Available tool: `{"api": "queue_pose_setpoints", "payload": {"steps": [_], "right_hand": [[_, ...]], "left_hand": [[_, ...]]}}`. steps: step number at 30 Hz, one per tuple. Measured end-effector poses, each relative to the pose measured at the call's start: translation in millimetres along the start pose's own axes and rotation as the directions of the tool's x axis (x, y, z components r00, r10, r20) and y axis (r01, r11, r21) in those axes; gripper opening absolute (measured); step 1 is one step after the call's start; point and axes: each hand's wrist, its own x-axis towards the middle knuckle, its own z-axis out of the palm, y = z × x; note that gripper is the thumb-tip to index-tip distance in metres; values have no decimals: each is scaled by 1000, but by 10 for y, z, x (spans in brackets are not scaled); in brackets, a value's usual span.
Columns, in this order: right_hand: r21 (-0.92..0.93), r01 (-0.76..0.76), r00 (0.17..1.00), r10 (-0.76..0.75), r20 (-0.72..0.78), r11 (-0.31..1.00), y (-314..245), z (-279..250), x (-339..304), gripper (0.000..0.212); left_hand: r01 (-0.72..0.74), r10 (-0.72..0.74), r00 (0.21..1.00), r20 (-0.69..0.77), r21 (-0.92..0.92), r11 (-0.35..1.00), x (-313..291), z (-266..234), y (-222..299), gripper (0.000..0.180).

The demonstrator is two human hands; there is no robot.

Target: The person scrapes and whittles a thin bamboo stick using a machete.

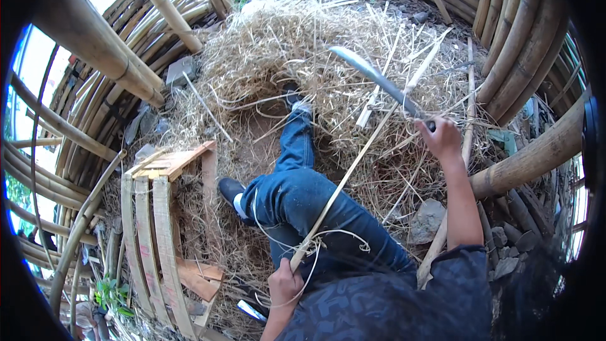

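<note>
The left hand (286,285) grips one end of a long bamboo strip (328,213), which slants across blue jeans (295,197). The right hand (444,140) holds a big machete (382,82) by its handle, above curly shavings (252,41).

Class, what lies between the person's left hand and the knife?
In the head view, a pale strip runs from the left hand across the jeans, then over straw, toward the knife; whether they touch is unclear.
</note>
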Motion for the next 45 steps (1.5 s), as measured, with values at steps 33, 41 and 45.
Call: {"api": "queue_pose_setpoints", "payload": {"steps": [33, 41, 45], "right_hand": [[916, -402, 914, 53, 402, -3, -1015, 804, -1049, 48], [493, 101, 976, -183, 120, 864, -902, 489, -1043, 17], [301, 129, 989, -145, 31, 945, -549, 286, -665, 21]], "left_hand": [[309, -310, 899, 309, 53, 950, -434, -508, -361, 18], [258, -269, 922, 277, 77, 963, -585, -458, -92, 19], [234, -238, 941, 242, 44, 971, -641, -437, -219, 17]]}}
